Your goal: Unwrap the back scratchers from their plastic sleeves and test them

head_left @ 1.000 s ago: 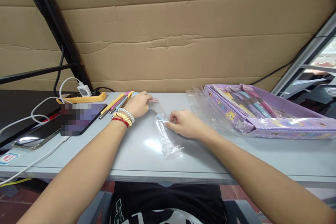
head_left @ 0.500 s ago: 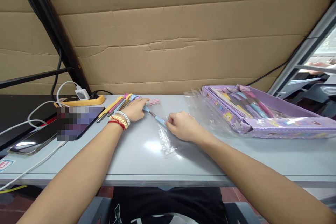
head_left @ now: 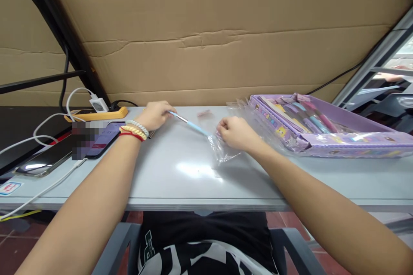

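Observation:
A slim light-blue pen [head_left: 196, 127] with a metallic section slants above the desk. My left hand [head_left: 155, 114], wearing several bracelets, is closed on the pen's far end. The pen's near end lies in or against a crinkled clear plastic sleeve [head_left: 222, 149]. My right hand [head_left: 238, 133] is pinched at the upper edge of that sleeve, its fingertips partly hidden. Behind the pen lies a small pinkish strip [head_left: 204, 114]. Under my left wrist, thin pen ends [head_left: 151, 134] peek out; the rest of that bunch is covered.
On the right stands a purple patterned box [head_left: 348, 150] holding several colored pens, with clear plastic wrap [head_left: 269, 137] beside it. Two phones [head_left: 105, 139] and a yellow power strip [head_left: 97, 114] with white cables occupy the left. A cardboard wall [head_left: 206, 64] rises behind the desk.
My left hand has shifted left, off the bunch's tops, drawing the blue pen leftward. My right hand has moved slightly right and away from the pen's end. The view has tilted a little.

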Demonstrator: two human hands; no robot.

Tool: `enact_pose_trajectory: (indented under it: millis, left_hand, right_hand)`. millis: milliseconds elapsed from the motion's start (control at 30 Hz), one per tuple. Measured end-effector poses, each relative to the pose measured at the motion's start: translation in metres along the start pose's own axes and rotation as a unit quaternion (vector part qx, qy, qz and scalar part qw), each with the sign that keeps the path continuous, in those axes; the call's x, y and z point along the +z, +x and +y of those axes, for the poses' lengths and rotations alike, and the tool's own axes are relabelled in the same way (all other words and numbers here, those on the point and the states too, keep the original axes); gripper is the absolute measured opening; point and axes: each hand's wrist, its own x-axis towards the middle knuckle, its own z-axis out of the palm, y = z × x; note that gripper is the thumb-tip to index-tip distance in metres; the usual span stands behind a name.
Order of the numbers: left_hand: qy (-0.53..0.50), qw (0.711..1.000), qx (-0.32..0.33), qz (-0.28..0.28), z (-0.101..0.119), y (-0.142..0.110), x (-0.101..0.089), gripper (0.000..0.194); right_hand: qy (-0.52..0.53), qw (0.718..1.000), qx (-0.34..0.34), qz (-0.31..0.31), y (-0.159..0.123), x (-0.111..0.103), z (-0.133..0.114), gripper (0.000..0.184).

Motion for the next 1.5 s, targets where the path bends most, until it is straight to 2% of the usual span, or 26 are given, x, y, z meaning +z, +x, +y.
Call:
enact_pose_trajectory:
  millis: [100, 167, 300, 400, 500, 567, 633, 700, 767, 833, 900, 967, 1033, 1067, 1200, 1267, 1333, 1433, 1500]
  left_hand:
    - [0.018, 0.989, -0.097, 0.106, -0.006, -0.005, -0.016, 0.033]
    - [0.021, 0.973, -0.172, 0.155, -0.009, -0.007, -0.021, 0.034]
    - [0.009, 0.934, -0.3, 0.193, -0.01, -0.007, -0.022, 0.036]
    - [-0.013, 0.927, -0.322, 0.194, -0.003, -0.006, -0.019, 0.036]
    - [-0.023, 0.942, -0.279, 0.186, 0.011, -0.003, -0.015, 0.033]
    - [-0.023, 0.96, -0.227, 0.165, 0.022, -0.001, -0.012, 0.029]
    - [-0.016, 0.975, -0.178, 0.132, 0.033, -0.001, -0.008, 0.027]
    - [-0.003, 0.987, -0.124, 0.103, 0.045, -0.002, -0.005, 0.027]
    - [0.003, 0.995, -0.046, 0.083, 0.056, -0.005, -0.003, 0.026]
    - [-0.008, 0.996, 0.042, 0.08, 0.068, -0.008, -0.002, 0.026]
    - [-0.027, 0.988, 0.11, 0.109, 0.078, -0.01, -0.002, 0.025]
    - [-0.041, 0.974, 0.151, 0.163, 0.086, -0.011, -0.001, 0.024]
    - [-0.045, 0.957, 0.172, 0.23, 0.09, -0.012, 0.0, 0.022]
    - [-0.047, 0.948, 0.174, 0.264, 0.092, -0.012, 0.0, 0.021]
    - [-0.089, 0.914, 0.102, 0.382, 0.097, -0.013, 0.0, 0.028]
    - [-0.132, 0.902, 0.066, 0.406, 0.1, -0.013, 0.0, 0.038]
    - [-0.166, 0.907, 0.075, 0.38, 0.103, -0.014, 0.001, 0.045]
    - [-0.191, 0.934, 0.126, 0.274, 0.109, -0.013, 0.006, 0.052]
    - [-0.198, 0.949, 0.138, 0.202, 0.114, -0.011, 0.011, 0.045]
  right_hand:
    - [0.068, 0.997, 0.021, 0.012, 0.0, -0.004, -0.001, 0.013]
    - [0.116, 0.993, 0.029, 0.002, 0.0, -0.005, -0.001, 0.017]
    - [0.158, 0.987, 0.029, -0.018, 0.0, -0.006, 0.0, 0.024]
    - [0.117, 0.991, 0.022, -0.054, -0.003, -0.003, -0.002, 0.016]
    - [0.027, 0.992, -0.018, -0.125, -0.007, 0.004, -0.005, 0.01]
    - [-0.042, 0.991, -0.054, -0.114, -0.01, 0.01, -0.006, 0.012]
    - [-0.081, 0.991, -0.092, -0.047, -0.012, 0.013, -0.007, 0.019]
    - [-0.095, 0.985, -0.131, 0.062, -0.013, 0.013, -0.006, 0.023]
    - [-0.105, 0.962, -0.175, 0.183, -0.011, 0.011, -0.004, 0.023]
    - [-0.103, 0.932, -0.228, 0.262, -0.009, 0.008, 0.0, 0.022]
    - [-0.079, 0.923, -0.276, 0.257, -0.007, 0.007, 0.003, 0.024]
    - [-0.047, 0.93, -0.296, 0.211, -0.006, 0.006, 0.004, 0.027]
    - [-0.017, 0.936, -0.3, 0.181, -0.008, 0.004, 0.003, 0.031]
    - [-0.004, 0.934, -0.304, 0.186, -0.008, 0.003, 0.002, 0.03]
    - [0.032, 0.899, -0.325, 0.292, -0.011, -0.002, -0.001, 0.024]
    - [0.055, 0.89, -0.308, 0.332, -0.012, -0.003, 0.0, 0.022]
    - [0.095, 0.891, -0.279, 0.345, -0.012, -0.003, 0.002, 0.024]
    - [0.17, 0.893, -0.249, 0.334, -0.012, 0.001, 0.003, 0.031]
    - [0.231, 0.889, -0.242, 0.314, -0.011, 0.004, 0.002, 0.037]
